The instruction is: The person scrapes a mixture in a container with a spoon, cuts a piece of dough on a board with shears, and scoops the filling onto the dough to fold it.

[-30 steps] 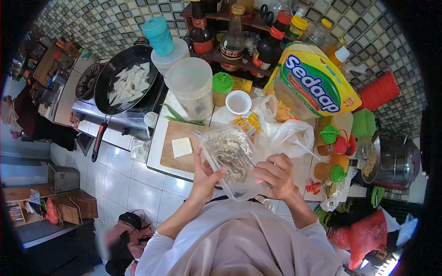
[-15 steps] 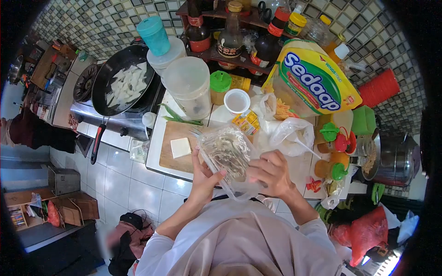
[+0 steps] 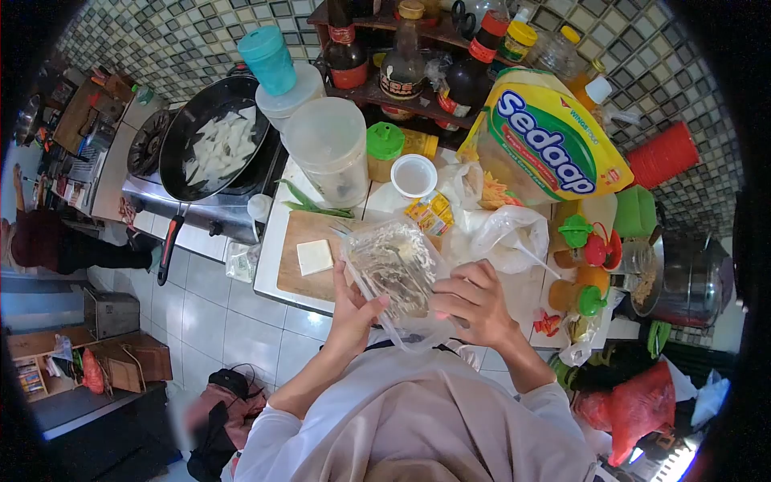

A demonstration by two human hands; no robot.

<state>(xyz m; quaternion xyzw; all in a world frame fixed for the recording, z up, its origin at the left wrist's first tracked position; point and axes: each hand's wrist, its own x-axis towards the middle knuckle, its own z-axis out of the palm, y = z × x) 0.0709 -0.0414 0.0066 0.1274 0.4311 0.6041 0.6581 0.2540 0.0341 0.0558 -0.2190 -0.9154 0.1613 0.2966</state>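
My left hand grips the left side of a clear plastic container with whitish, crumbly stuff smeared inside. The container is tilted in front of my body, over the counter's front edge. At the container's right side, my right hand is closed with curled fingers; a small dark tip shows below them, but I cannot make out what they hold. A square white block lies on the wooden cutting board, left of the container. Green chilies or pods rest at the board's back edge.
At left, a black pan with white pieces sits on the stove. Tubs, a white cup, a Sedaap bag and a plastic bag crowd the back. Spice jars stand right. A person is far left.
Both hands and the container stay almost in place, with only a slight shift of the container. At far left, more of the other person's leg and an arm have come into view.
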